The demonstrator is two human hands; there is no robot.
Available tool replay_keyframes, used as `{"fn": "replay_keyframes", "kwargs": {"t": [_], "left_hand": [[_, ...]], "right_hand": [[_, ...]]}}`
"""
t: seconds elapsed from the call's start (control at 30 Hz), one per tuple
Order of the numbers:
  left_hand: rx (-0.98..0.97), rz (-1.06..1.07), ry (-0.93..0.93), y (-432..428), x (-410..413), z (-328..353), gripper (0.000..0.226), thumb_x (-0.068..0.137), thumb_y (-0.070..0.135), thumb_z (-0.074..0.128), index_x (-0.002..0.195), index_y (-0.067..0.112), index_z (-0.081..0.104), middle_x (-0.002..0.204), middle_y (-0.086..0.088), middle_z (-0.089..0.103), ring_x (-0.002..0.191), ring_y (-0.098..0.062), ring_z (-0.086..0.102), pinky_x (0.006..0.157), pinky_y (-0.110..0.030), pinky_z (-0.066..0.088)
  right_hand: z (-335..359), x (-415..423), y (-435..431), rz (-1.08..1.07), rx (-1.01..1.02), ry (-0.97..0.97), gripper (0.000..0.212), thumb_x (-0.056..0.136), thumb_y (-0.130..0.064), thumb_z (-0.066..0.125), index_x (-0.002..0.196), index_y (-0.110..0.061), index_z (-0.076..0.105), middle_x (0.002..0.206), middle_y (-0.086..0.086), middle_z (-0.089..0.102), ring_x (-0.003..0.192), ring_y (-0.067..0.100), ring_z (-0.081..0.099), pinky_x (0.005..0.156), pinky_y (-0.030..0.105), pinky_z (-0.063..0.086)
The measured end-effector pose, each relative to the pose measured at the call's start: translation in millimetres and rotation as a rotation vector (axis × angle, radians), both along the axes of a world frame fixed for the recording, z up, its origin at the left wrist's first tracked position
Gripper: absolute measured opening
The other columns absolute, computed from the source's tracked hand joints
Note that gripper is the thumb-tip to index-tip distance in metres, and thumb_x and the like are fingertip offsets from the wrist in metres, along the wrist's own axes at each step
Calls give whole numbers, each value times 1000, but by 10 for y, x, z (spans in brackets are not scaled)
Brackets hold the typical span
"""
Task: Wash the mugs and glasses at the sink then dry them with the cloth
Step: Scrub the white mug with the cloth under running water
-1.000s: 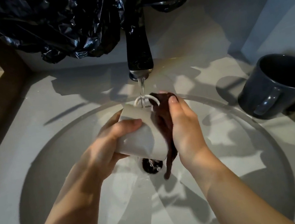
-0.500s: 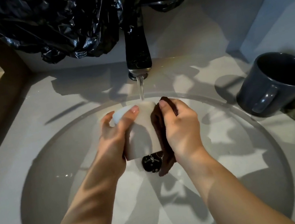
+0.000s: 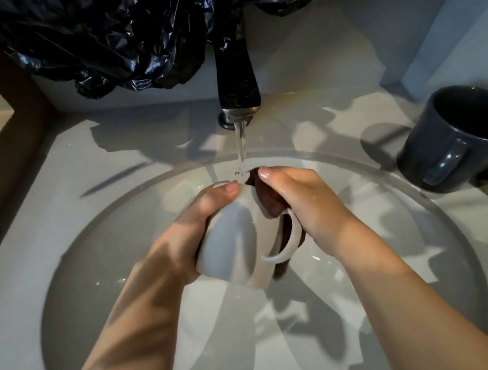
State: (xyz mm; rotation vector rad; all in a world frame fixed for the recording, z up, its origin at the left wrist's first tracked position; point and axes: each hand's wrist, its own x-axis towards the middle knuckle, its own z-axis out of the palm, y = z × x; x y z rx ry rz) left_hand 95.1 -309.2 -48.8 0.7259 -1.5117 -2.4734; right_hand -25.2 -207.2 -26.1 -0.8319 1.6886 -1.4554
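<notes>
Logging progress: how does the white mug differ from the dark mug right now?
The white mug is held over the basin, base under the running water; the dark mug sits on the counter, dry-looking. White is gripped and being rubbed with a brown cloth; dark is untouched. Both have one handle.

White mug (image 3: pixel 233 245) over pale grey sink (image 3: pixel 95 276), plain. Dark brown cloth (image 3: pixel 268 203) against the mug. Black tap (image 3: pixel 238 88) behind the sink, glossy black plastic sheet (image 3: pixel 124 33) above it. Dark blue-grey mug (image 3: pixel 463 142) right of sink.
</notes>
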Motion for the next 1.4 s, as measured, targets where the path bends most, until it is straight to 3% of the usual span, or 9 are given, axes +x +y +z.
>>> {"fn": "replay_keyframes", "kwargs": {"t": [0.07,0.17,0.3,0.43,0.7,0.83,1.03,1.13,1.4], "left_hand": [[26,23,-29,-5,15,4,36,72,39,68,89,7,65,83,-19,66,71,-31,63,69,-34,52],[143,-47,-51,14,25,7,72,56,48,82,107,1,62,96,-22,65,81,-33,63,78,-40,52],[215,-13,33,29,35,55,67,43,39,89,98,6,70,86,-16,70,73,-27,69,62,-33,57],[185,79,53,57,16,61,51,50,44,86,91,16,75,88,-9,68,77,-23,66,69,-37,57],[-138,530,-116,304,-101,72,38,79,29,73,109,25,50,104,-4,60,89,-22,64,73,-43,60],[84,581,-240,173,-92,87,21,89,42,55,95,23,61,91,-7,66,80,-24,63,63,-39,55],[430,473,-165,37,-55,-12,35,84,46,51,102,18,63,76,-7,63,53,-25,58,33,-27,43],[410,465,-119,-27,-33,-59,39,79,48,51,87,15,71,83,-8,64,60,-25,60,51,-27,45],[159,442,-194,-109,23,-76,40,87,42,44,69,20,71,68,-4,68,58,-23,64,44,-29,49]], "right_hand": [[-6,19,-26,-25,-11,-48,45,93,-25,53,50,-14,46,54,-1,46,54,13,46,59,19,38],[1,26,-124,-188,7,-252,41,88,-32,60,58,-5,55,61,9,52,61,22,50,64,33,40],[-38,-57,-175,-392,3,-563,57,90,-32,59,35,-17,58,45,-1,56,45,16,55,58,24,46],[-135,-79,-124,-544,-93,-618,39,95,-27,51,58,-15,52,54,0,53,56,19,53,58,25,45],[-82,85,-172,-590,20,-266,36,97,-40,45,77,-17,64,76,1,63,76,19,60,76,29,47],[-58,154,-146,-294,82,-180,25,97,-43,42,110,-26,55,100,-2,61,95,16,58,81,30,45],[-18,136,-50,-169,-21,-38,31,80,-28,73,93,-32,46,97,-4,56,89,15,61,78,29,50],[-39,183,-3,251,107,114,42,69,-40,76,105,-37,55,98,-6,67,95,15,66,87,29,52],[-58,202,-52,445,342,767,48,89,-45,59,127,-18,50,116,-8,53,117,-3,26,105,12,11]]}}
